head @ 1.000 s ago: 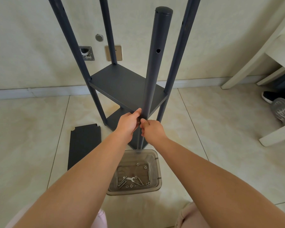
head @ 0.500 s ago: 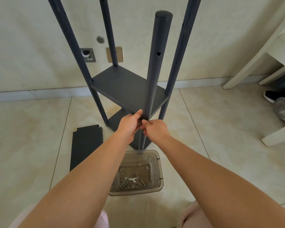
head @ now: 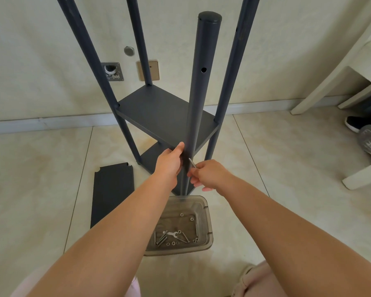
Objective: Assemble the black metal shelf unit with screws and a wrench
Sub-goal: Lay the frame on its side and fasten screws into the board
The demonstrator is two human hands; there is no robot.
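Black metal shelf unit (head: 163, 112) stands on the floor at 12 o'clock. The left hand (head: 169, 161) grips the near pole (head: 201, 86) to steady it; the right hand (head: 208, 174) pinches what seems a screw (head: 192, 162), probably for fastening the shelf.

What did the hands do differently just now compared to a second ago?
The right hand drew back a little from the front pole, and a silver screw now shows pinched in its fingers, pointing at the pole. The left hand still grips the pole by the shelf. The tray of screws and the loose panel stayed put.
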